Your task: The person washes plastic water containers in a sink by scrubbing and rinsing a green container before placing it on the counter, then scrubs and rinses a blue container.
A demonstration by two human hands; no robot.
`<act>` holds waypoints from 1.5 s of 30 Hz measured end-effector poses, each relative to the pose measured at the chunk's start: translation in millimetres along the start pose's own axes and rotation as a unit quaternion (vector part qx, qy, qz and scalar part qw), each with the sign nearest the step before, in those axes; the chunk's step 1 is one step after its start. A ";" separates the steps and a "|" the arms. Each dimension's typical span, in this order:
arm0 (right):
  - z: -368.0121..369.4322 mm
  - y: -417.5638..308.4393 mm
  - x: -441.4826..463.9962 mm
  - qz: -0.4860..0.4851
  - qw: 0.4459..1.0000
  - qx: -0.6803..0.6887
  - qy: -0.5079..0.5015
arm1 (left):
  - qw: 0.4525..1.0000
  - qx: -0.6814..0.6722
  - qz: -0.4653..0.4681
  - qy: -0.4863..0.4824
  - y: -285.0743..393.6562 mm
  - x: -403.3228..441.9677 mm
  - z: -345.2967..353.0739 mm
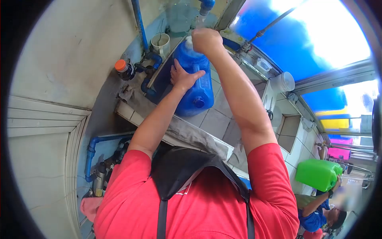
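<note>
A large blue plastic water jug (203, 88) lies on the tiled counter with its mouth end toward the blue faucet (207, 6). My left hand (185, 77) grips the jug's upper side near the handle, thumb spread out. My right hand (207, 40) is closed in a fist at the jug's mouth, beneath water running from the faucet. Whatever that fist may hold is hidden. Something white, like foam (188, 42), shows beside it at the mouth. A blue cap or spigot plug (199, 102) sits low on the jug.
Left of the jug are a white mug (160, 44), an orange-capped bottle (124, 69) and blue pipes (150, 63). A clear container (178, 18) stands behind. To the right are a white bucket (283, 82) and scissors (270, 113). Farther right, another person holds a green jug (316, 174).
</note>
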State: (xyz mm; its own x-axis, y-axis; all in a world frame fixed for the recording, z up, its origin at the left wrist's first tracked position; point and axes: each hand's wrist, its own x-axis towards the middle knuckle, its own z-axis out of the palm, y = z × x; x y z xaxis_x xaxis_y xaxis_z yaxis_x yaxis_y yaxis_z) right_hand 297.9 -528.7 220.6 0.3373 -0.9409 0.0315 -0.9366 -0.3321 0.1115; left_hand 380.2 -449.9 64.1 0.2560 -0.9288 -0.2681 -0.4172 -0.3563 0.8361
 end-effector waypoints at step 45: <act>48.9 83.7 -102.4 -0.128 0.987 -0.026 0.090 | 0.999 -0.002 -0.022 0.025 8.4 -7.9 6.2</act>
State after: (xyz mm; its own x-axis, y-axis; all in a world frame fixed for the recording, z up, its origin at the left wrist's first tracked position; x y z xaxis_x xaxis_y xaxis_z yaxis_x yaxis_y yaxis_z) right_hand 180.3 -463.4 178.2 0.5775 -0.7981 0.1721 -0.8144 -0.5483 0.1901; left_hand 369.2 -446.2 70.3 0.3180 -0.9057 -0.2805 -0.4010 -0.3965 0.8258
